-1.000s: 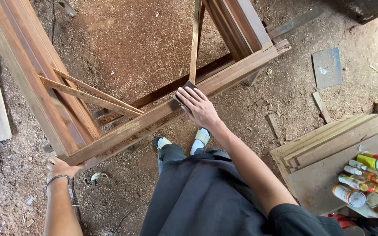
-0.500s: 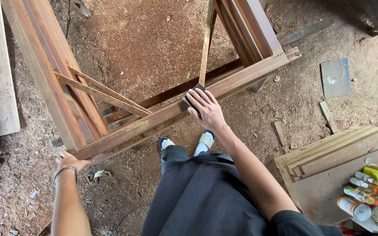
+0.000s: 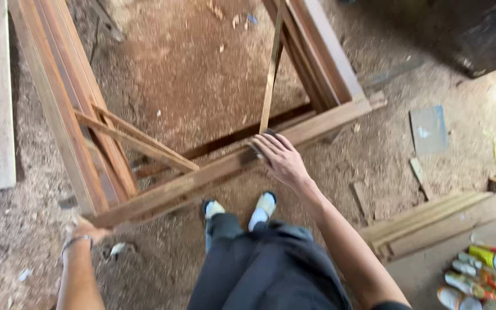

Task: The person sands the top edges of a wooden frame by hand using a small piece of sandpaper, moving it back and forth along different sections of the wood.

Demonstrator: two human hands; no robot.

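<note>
A large wooden frame (image 3: 202, 178) lies low over a sawdust-covered floor (image 3: 202, 74), and the person stands at its near rail with both hands on it. The right hand (image 3: 279, 158) rests palm down on the top of that rail, fingers spread flat over what looks like a small dark pad or block, mostly hidden beneath them; the grip is open and pressing, not wrapped around anything. The left hand (image 3: 87, 229) is at the near left corner of the frame, touching its underside or end; whether those fingers are curled round the wood or only steadying it cannot be told from here.

The frame looks already joined: two long side rails run to the far end, the near rail closes them, and thin slats (image 3: 139, 140) are fixed as diagonal braces across the left corner. A single narrow strip (image 3: 271, 69) stands almost upright from the near rail, just beyond the right hand. So the assembly seems done, and the surface work on the near rail seems to be in hand; the wood looks bare, with no finish visible.

Well apart at the right, cans (image 3: 477, 275) lie grouped on a board, next to stacked planks (image 3: 431, 224).
</note>
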